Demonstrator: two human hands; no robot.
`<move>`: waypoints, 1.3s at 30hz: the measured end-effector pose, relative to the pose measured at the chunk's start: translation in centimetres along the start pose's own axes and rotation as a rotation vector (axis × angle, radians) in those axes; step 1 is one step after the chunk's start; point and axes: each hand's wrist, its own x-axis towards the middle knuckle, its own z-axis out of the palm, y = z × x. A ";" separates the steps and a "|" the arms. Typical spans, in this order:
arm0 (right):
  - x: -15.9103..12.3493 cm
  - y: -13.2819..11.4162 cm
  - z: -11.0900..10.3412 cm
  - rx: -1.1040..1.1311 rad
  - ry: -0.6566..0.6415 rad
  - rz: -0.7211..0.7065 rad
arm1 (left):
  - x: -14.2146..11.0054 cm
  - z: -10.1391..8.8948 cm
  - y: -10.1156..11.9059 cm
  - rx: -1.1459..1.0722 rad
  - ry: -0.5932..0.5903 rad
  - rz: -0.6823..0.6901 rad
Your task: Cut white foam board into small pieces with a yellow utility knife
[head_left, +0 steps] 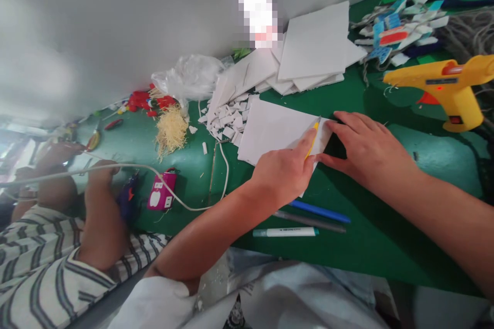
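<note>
My left hand [285,169] is closed around a yellow utility knife [313,136], whose tip rests on a white foam sheet [270,131] lying on the green table [386,236]. My right hand [366,150] lies flat with its fingers stretched out, pressing the sheet's right corner just beside the knife. It holds nothing.
A yellow glue gun [451,87] stands at the right. Stacked white sheets [316,46] and cut white scraps [227,118] lie behind. Three pens [285,231] lie near the front edge. At the left sit a white cable [181,203], a pink item [162,192] and a co-worker's arm [102,210].
</note>
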 end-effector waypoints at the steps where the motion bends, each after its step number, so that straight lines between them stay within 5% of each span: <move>1: 0.0 0.0 0.0 -0.012 0.000 0.003 | 0.0 -0.2 0.1 0.014 -0.015 -0.006; 27: -0.2 -0.4 -0.3 -0.203 -0.030 -0.063 | -4.5 -0.1 0.9 0.067 -0.227 -0.082; 31: -0.2 -0.5 -0.5 -0.203 -0.036 -0.075 | -6.6 1.6 -0.3 0.118 -0.117 0.011; 39: -0.2 -0.9 -0.9 -0.194 -0.038 -0.056 | -12.0 4.8 -2.8 0.074 0.329 0.244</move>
